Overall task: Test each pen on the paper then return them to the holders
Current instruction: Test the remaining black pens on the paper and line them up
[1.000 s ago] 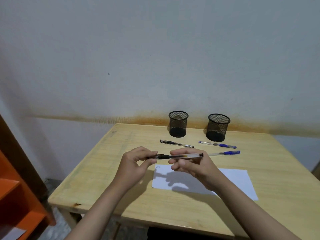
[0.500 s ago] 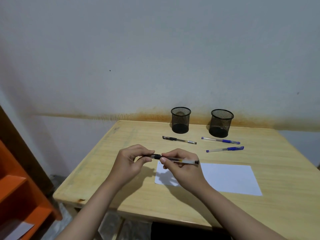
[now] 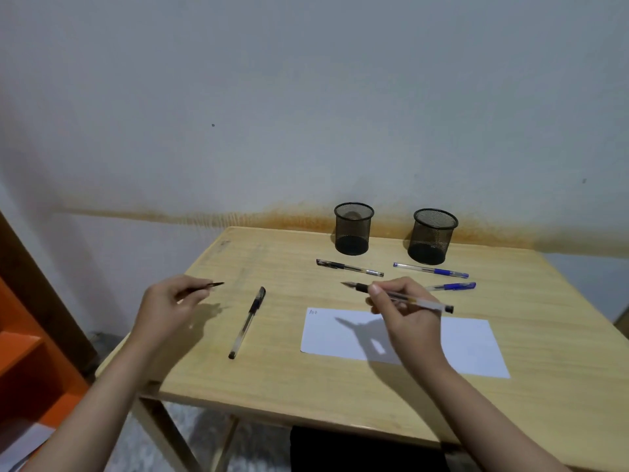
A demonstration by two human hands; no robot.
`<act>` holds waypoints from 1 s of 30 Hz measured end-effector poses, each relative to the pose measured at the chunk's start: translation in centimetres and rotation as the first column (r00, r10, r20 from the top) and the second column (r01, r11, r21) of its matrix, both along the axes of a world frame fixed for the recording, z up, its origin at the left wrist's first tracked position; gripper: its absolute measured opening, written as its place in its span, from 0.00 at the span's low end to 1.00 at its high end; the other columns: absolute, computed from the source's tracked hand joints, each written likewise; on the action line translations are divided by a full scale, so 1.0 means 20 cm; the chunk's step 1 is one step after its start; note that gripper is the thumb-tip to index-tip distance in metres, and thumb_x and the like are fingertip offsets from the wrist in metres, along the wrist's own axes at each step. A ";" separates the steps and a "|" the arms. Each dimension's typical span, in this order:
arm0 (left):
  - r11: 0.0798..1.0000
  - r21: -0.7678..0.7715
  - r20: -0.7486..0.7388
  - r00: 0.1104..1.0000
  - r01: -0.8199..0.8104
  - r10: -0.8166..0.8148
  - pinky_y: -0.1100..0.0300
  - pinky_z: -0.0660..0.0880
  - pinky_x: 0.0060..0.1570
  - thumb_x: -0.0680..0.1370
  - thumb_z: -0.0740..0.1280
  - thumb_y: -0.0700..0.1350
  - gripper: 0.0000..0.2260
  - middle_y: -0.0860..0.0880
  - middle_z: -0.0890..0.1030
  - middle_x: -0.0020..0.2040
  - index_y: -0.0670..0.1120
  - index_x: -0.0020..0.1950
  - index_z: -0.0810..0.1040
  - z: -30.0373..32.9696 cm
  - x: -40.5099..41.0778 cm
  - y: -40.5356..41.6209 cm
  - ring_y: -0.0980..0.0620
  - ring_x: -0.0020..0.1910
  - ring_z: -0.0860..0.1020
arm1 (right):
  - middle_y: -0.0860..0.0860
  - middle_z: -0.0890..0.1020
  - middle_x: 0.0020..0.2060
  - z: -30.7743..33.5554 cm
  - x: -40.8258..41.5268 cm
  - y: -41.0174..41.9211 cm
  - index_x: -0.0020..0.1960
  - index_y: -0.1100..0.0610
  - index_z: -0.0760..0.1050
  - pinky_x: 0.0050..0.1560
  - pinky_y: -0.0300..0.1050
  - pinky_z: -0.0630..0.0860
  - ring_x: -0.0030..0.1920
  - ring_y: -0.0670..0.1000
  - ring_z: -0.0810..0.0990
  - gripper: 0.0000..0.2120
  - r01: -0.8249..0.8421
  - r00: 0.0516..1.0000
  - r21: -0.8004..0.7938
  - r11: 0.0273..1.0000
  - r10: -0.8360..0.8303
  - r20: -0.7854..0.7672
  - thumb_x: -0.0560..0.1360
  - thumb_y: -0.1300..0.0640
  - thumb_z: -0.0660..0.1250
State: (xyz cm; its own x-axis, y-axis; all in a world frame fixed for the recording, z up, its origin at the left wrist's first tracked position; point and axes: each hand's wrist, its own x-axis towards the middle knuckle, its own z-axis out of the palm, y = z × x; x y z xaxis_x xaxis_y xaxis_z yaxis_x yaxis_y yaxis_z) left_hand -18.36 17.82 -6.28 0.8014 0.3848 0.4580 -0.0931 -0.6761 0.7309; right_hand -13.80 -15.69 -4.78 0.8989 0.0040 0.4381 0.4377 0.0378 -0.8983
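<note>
My right hand (image 3: 405, 315) grips an uncapped black pen (image 3: 418, 303) just above the far edge of the white paper (image 3: 469, 349), its tip pointing left. My left hand (image 3: 166, 304) pinches the black pen cap (image 3: 212, 285) over the table's left side. A capped black pen (image 3: 247, 322) lies between my hands. Another black pen (image 3: 349, 267) lies before the left mesh holder (image 3: 353, 229). Two blue pens (image 3: 430, 270) (image 3: 451, 286) lie before the right mesh holder (image 3: 433, 236). The paper has a small scribble at its top left corner.
The wooden table (image 3: 306, 379) stands against a stained white wall. An orange shelf (image 3: 30, 362) is at the far left, beside the table. Both holders look empty.
My hands have pulled apart and the cap has come off the pen. The cap went left with my left hand; the pen stays in my right. A black pen shows between them.
</note>
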 end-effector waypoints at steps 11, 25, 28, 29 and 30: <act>0.998 0.028 -0.254 0.966 0.056 -0.047 0.70 0.68 0.47 0.72 0.70 0.35 0.09 0.51 0.83 0.48 0.46 0.50 0.83 -0.20 0.05 -0.04 0.54 0.49 0.79 | 0.47 0.83 0.30 -0.08 -0.05 0.11 0.40 0.59 0.79 0.37 0.37 0.78 0.33 0.44 0.82 0.04 -0.131 0.988 -0.082 0.988 0.123 -0.094 0.72 0.64 0.71; 0.999 -0.036 -0.155 0.988 0.013 -0.018 0.67 0.68 0.51 0.75 0.67 0.40 0.13 0.54 0.76 0.56 0.48 0.59 0.78 -0.11 0.01 -0.26 0.59 0.53 0.73 | 0.54 0.83 0.34 -0.10 0.04 0.08 0.41 0.61 0.79 0.38 0.36 0.78 0.35 0.45 0.82 0.03 -0.091 0.988 -0.041 0.995 0.085 -0.127 0.71 0.65 0.72; 0.990 -0.096 -0.043 0.993 0.107 -0.111 0.71 0.71 0.51 0.75 0.67 0.40 0.11 0.55 0.75 0.55 0.50 0.55 0.78 -0.11 -0.01 -0.50 0.62 0.54 0.75 | 0.53 0.83 0.35 -0.11 0.10 0.09 0.40 0.61 0.78 0.39 0.37 0.79 0.35 0.44 0.83 0.05 -0.059 0.983 -0.028 0.998 0.054 -0.176 0.69 0.66 0.74; 0.978 -0.116 -0.037 0.984 0.171 -0.176 0.74 0.70 0.51 0.75 0.67 0.41 0.11 0.55 0.75 0.56 0.49 0.56 0.78 -0.13 -0.01 -0.58 0.63 0.55 0.75 | 0.53 0.83 0.35 -0.11 0.11 0.10 0.39 0.61 0.78 0.39 0.38 0.79 0.34 0.44 0.82 0.05 -0.049 0.982 -0.043 0.998 0.040 -0.184 0.69 0.65 0.74; 0.972 -0.090 -0.068 0.972 0.218 -0.224 0.76 0.69 0.52 0.75 0.67 0.42 0.12 0.54 0.74 0.57 0.49 0.58 0.77 -0.16 -0.01 -0.64 0.65 0.56 0.74 | 0.53 0.82 0.34 -0.11 0.13 0.11 0.39 0.62 0.78 0.39 0.41 0.80 0.34 0.46 0.82 0.05 -0.040 0.982 -0.070 0.997 0.026 -0.186 0.69 0.64 0.74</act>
State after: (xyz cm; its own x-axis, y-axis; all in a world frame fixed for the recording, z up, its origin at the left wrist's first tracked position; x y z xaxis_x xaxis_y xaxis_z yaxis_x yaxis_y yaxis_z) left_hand -18.59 5.03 -9.42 0.9023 0.2275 0.3663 -0.1749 -0.5834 0.7931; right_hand -11.17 -13.53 -7.06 0.9633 0.0606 0.2615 0.2631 -0.0190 -0.9646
